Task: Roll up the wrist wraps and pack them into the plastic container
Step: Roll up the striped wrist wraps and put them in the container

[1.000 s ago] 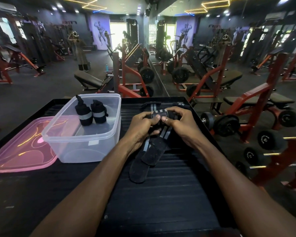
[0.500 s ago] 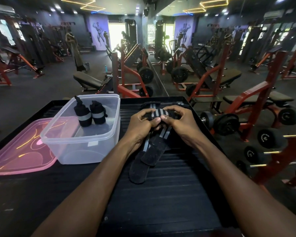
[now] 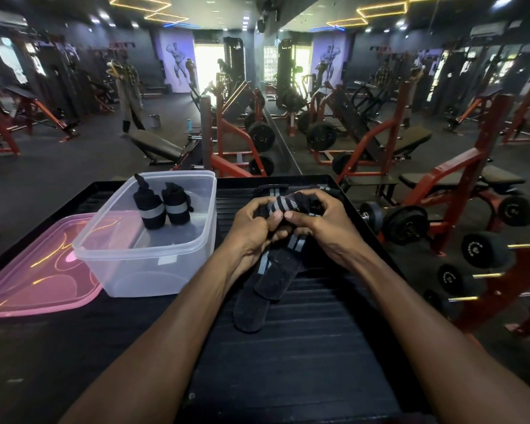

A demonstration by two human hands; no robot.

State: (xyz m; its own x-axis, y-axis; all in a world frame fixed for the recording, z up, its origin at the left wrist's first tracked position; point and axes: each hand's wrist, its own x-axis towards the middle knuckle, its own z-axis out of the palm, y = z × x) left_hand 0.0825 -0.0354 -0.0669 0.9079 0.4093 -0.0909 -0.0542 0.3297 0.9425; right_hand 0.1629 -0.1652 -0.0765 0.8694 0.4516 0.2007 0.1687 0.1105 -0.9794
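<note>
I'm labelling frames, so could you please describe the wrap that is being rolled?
On the black table, right of the clear container, both hands meet. The wrap is the grey-striped black strip they grip, half rolled, unlike the two finished rolls standing in the container.

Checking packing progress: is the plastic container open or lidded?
Open: the plastic container has no lid on; the pink lid lies flat beside it, two rolled wraps inside.

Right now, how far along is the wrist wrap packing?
Done: two rolled wraps stand in the clear plastic container. In hand: the left hand and right hand grip a striped wrap, starting its roll. Left: another flat wrap beneath, and the pink lid is off.
</note>
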